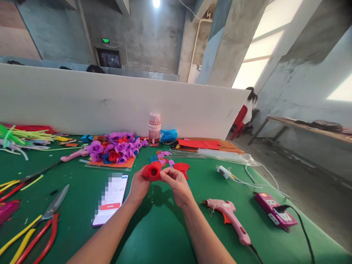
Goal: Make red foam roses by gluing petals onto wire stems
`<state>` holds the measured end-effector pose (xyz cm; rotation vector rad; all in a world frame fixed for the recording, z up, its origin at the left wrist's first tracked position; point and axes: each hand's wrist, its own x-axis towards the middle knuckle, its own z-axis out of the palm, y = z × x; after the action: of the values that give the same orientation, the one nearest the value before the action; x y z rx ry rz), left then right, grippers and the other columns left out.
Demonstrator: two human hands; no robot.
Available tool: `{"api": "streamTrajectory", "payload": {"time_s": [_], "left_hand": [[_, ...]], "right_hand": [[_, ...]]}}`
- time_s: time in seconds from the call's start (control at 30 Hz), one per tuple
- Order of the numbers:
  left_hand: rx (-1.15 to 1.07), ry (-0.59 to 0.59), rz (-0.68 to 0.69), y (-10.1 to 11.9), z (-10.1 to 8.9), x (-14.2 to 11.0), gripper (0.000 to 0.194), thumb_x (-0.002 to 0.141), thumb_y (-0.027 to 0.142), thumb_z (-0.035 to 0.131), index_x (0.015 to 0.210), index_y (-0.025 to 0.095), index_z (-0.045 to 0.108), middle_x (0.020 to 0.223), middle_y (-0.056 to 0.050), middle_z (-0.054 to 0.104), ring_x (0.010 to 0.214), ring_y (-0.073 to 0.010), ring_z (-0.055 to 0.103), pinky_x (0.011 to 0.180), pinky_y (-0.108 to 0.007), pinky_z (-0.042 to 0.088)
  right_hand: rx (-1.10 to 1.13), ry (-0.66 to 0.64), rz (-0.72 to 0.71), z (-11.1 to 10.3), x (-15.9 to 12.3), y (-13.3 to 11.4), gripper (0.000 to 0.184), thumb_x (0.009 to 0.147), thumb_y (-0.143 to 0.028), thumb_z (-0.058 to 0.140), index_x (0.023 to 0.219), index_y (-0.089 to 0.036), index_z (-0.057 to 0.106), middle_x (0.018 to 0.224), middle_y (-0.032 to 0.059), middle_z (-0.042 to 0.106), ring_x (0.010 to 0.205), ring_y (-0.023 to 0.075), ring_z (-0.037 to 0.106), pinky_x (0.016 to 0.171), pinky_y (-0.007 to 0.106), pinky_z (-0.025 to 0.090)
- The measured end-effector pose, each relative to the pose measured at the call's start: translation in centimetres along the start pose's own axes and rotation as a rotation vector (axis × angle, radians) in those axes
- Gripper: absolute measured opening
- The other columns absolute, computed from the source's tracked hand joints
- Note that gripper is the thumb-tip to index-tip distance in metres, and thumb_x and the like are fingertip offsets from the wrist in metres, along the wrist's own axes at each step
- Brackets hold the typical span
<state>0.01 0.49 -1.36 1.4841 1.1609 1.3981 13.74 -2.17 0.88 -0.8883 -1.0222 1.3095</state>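
A red artificial rose (153, 170) with a dark curled centre is held up above the green table. My left hand (139, 185) is closed around its left side and base. With thumb and forefinger, my right hand (177, 183) pinches the rose's right edge at a petal. Just beyond my hands lie red petal pieces (182, 167) and some purple and brown ones. To the left a pile of finished purple flowers (123, 146), with some red and blue, rests on an orange sheet. A pink glue gun (229, 216) lies to the right of my right forearm.
A phone (112, 200) showing a timer lies by my left forearm. Scissors and pliers (51, 216) lie at left, a purple power strip (275, 211) at right. A pink bottle (154, 128) stands before the white partition (123, 99). A person (250, 104) sits far right.
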Motion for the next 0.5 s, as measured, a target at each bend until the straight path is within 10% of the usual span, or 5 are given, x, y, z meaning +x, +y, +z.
{"api": "streamTrajectory", "payload": {"time_s": [0.5], "left_hand": [[-0.054, -0.005, -0.040, -0.61, 0.30, 0.09, 0.028, 0.066, 0.038, 0.071, 0.079, 0.013, 0.069, 0.072, -0.002, 0.066, 0.069, -0.0155, 0.057, 0.068, -0.027, 0.048]], "right_hand": [[0.019, -0.033, 0.038, -0.27, 0.22, 0.29, 0.032, 0.069, -0.047, 0.073, 0.063, -0.017, 0.066, 0.060, -0.0003, 0.060, 0.059, 0.0108, 0.052, 0.064, 0.024, 0.040]]}}
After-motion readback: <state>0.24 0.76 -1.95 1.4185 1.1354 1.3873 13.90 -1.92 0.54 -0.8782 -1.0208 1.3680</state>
